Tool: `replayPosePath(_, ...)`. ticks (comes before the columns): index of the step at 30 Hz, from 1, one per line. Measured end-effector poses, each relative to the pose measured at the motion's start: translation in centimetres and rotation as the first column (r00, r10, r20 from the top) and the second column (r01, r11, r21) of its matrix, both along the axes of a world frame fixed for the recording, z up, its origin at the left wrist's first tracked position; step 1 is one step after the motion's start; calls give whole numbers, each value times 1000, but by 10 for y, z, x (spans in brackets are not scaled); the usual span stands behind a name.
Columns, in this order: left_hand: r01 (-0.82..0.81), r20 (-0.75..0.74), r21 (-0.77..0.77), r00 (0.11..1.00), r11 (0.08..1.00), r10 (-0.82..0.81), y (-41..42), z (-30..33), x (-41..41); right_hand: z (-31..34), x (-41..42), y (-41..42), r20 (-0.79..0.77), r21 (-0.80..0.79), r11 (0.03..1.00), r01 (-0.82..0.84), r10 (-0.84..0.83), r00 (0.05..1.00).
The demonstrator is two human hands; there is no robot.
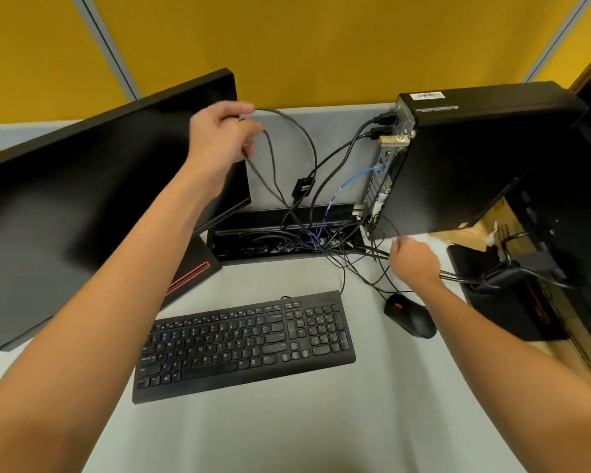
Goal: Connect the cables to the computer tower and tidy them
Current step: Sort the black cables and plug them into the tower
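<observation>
Two hands engaged: left hand (pixel 224 131) raised before the monitor (pixel 110 186), fingers curled round a looped black cable (pixel 297 131); right hand (pixel 413 261) low, gripping thin black cables (pixel 372 254) just below the computer tower (pixel 475 158), which stands upright at desk (pixel 372 404) rear right, ports facing left.

- Black keyboard (pixel 244 346) lies between the forearms.
- Black mouse (pixel 410 317) sits just below the right hand.
- Dark monitor (pixel 99 199) stands under the left hand.
</observation>
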State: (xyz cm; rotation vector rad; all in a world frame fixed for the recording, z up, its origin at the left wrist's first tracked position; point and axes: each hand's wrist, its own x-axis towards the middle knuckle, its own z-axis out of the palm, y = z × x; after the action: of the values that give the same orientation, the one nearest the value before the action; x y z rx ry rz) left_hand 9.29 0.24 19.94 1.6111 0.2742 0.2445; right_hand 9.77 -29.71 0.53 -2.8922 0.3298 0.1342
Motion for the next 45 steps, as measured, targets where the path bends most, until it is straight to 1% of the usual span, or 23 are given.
replayPosePath(1,85,34,-75,996,994,-83,-6,6,0,-2,-3,7,-88,-44,999,-5,1,996)
replayPosePath(2,167,68,-118,985,979,-160,-12,10,1,-3,-6,14,-88,-82,997,-13,6,996)
replayPosePath(4,289,120,-89,953,953,-277,-24,16,0,0,-9,35,120,-109,987,-119,132,984)
replayPosePath(6,355,141,-12,926,935,-350,-34,19,0,8,-8,58,311,-99,942,-321,336,889)
replayPosePath(8,398,147,29,906,917,-397,-41,20,1,14,-2,80,353,-11,874,-486,458,816)
replayPosePath(10,426,158,10,893,905,-422,-44,22,2,17,10,95,253,294,780,-553,494,832)
replayPosePath(12,425,174,-36,894,904,-413,-40,23,2,22,20,95,31,608,654,-451,548,836)
replayPosePath(14,418,178,-67,899,906,-401,-33,23,-1,28,24,86,-101,676,621,-396,611,785)
replayPosePath(15,417,170,-83,901,905,-400,-28,22,-2,32,25,81,-97,647,637,-419,614,783)
replayPosePath(17,400,133,-136,914,906,-384,-19,20,-4,41,29,71,35,596,683,-422,504,863)
replayPosePath(19,337,77,-189,941,922,-328,-9,17,-1,60,33,67,208,700,616,-362,309,928)
replayPosePath(21,244,8,-224,968,943,-249,-1,9,5,84,40,65,353,728,542,-420,230,907)
replayPosePath(23,194,-99,-188,971,963,-216,1,-4,11,107,43,66,454,721,481,-499,218,864)
replayPosePath(25,218,-236,-124,941,968,-242,-2,-23,12,123,41,69,497,734,406,-544,224,838)
replayPosePath(26,237,-303,-88,919,967,-253,-6,-33,12,127,39,70,505,717,409,-565,254,825)
replayPosePath(28,279,-422,-13,869,960,-258,-12,-53,10,122,33,73,479,654,477,-587,340,809)
replayPosePath(31,400,-535,98,793,911,-291,-17,-77,8,113,25,74,481,682,476,-555,280,831)
replayPosePath(34,500,-551,179,765,847,-334,-13,-87,10,131,24,79,534,769,349,-536,110,838)
replayPosePath(37,544,-500,145,761,826,-413,-20,-82,10,164,25,87,595,773,269,-575,9,804)
replayPosePath(39,567,-471,141,760,812,-449,-31,-78,8,178,28,91,642,737,284,-613,-13,766)
replayPosePath(42,601,-474,245,759,761,-447,-47,-86,7,182,32,95,656,683,383,-622,52,753)
replayPosePath(43,581,-451,281,782,764,-430,-52,-89,6,179,33,95,651,673,408,-616,67,756)
replayPosePath(45,458,-359,216,858,862,-366,-57,-85,9,167,34,91,635,678,435,-592,59,770)
